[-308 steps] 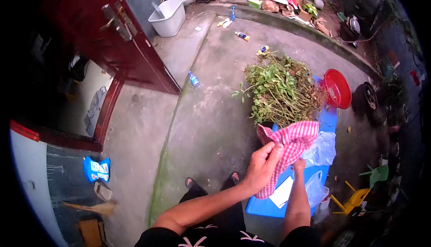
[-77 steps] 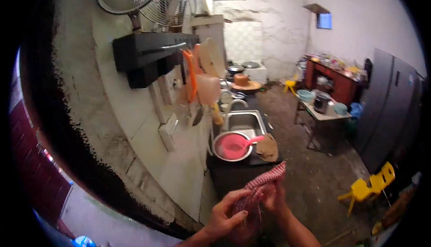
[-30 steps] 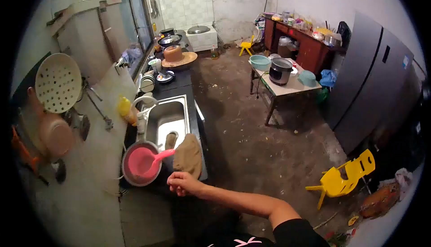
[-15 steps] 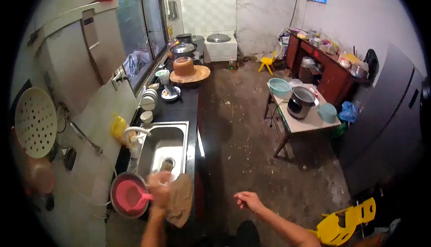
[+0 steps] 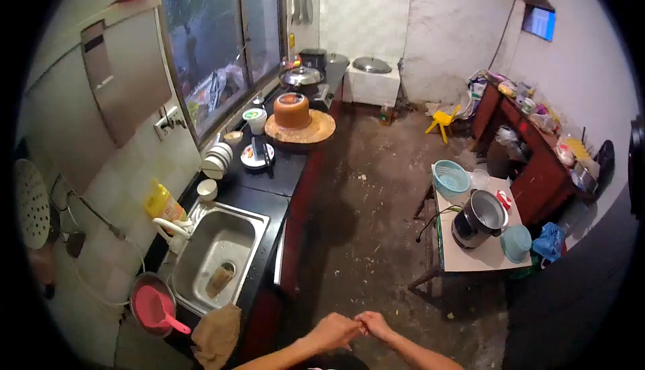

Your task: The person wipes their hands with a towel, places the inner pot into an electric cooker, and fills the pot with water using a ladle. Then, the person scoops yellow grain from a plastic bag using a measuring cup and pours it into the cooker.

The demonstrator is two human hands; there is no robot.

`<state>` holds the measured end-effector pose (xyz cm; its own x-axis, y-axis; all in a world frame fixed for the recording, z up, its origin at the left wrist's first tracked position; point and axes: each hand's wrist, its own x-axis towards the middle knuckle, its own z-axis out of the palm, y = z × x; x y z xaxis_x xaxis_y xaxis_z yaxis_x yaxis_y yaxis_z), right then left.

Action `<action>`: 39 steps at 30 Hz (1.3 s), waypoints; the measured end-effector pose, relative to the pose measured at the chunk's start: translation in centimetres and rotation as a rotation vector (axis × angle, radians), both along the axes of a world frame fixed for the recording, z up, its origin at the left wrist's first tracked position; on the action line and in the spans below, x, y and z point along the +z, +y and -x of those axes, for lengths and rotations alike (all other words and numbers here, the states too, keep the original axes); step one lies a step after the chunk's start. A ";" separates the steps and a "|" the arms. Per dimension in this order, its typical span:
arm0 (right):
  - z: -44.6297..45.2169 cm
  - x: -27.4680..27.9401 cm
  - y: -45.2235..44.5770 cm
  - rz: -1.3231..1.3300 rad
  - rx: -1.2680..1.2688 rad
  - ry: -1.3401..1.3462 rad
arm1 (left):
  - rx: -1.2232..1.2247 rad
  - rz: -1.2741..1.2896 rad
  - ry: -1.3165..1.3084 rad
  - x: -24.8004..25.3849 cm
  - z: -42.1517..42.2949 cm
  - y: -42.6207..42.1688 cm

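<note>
My left hand and my right hand meet in front of my body, above the floor. Fingers of both are curled and touch; whatever lies between them, if anything, is hidden. To the left, a brown cloth hangs over the counter's front edge. Beside it a pink dipper rests in a round metal basin, handle towards me. The steel sink has a brownish object lying by its drain. A white faucet stands at the sink's left rim.
Along the black counter are stacked bowls, a plate, a straw hat and a lidded pan. On the right, a low table carries a pot and blue-green basins. A yellow chair stands farther back.
My left hand has left the sink's front edge near the cloth and moved right to meet my right hand. The view has shifted, and the cloth and dipper appear farther left.
</note>
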<state>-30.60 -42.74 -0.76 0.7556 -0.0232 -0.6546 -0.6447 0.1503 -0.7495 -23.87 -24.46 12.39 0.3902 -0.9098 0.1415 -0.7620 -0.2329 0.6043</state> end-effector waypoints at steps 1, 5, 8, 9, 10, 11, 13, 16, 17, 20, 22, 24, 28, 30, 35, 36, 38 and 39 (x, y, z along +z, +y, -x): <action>-1.3 -0.8 -0.9 -0.003 0.034 0.024 | 0.048 0.050 0.015 0.3 -1.4 0.0; -10.3 -0.9 -2.9 -0.015 0.215 0.018 | 0.377 -0.102 0.145 -3.5 -6.7 -0.4; -18.2 -0.7 -4.2 0.011 0.361 0.005 | 0.546 -0.051 0.158 -6.0 -11.6 -0.5; -20.7 -0.6 -4.5 0.032 0.406 0.011 | 0.589 -0.076 0.192 -7.3 -13.1 -0.6; -23.1 -1.0 -4.7 0.055 0.455 0.003 | 0.629 -0.095 0.225 -8.2 -14.8 -0.8; -26.3 -0.9 -5.0 0.089 0.503 -0.013 | 0.668 -0.100 0.251 -8.7 -17.7 -1.4; -32.8 0.0 -6.0 0.198 0.610 -0.147 | 0.741 -0.079 0.254 -9.2 -23.3 -2.2; -41.1 4.5 -7.2 0.299 0.806 -0.460 | 0.847 0.023 0.312 -7.7 -29.7 -5.2; -44.0 5.1 -7.8 0.259 0.776 -0.434 | 0.850 0.075 0.307 -7.6 -32.2 -6.0; -51.4 4.6 -9.6 0.072 0.633 -0.315 | 0.881 0.023 0.188 -4.3 -39.8 -8.4; -56.5 5.6 -10.7 0.022 0.552 -0.267 | 0.964 0.111 0.245 -3.3 -43.8 -9.3; -62.2 5.2 -12.1 0.014 0.537 -0.284 | 1.086 0.252 0.343 -2.1 -48.0 -10.1; -73.7 4.0 -15.0 -0.056 0.466 -0.378 | 1.219 0.527 0.674 -5.9 -57.1 -9.3; -79.7 3.7 -16.5 -0.081 0.421 -0.390 | 1.262 0.678 0.732 -7.1 -62.0 -9.1; -94.6 3.3 -19.1 -0.084 0.407 -0.348 | 1.336 0.929 0.944 -9.7 -75.2 -9.7; -97.0 2.9 -19.6 -0.084 0.408 -0.339 | 1.392 0.936 0.980 -9.7 -77.7 -10.2; -102.0 2.5 -20.2 -0.017 0.422 -0.380 | 1.486 1.004 1.025 -12.0 -83.0 -10.3; -104.2 2.7 -20.2 0.018 0.427 -0.399 | 1.524 0.987 1.025 -12.8 -85.3 -10.1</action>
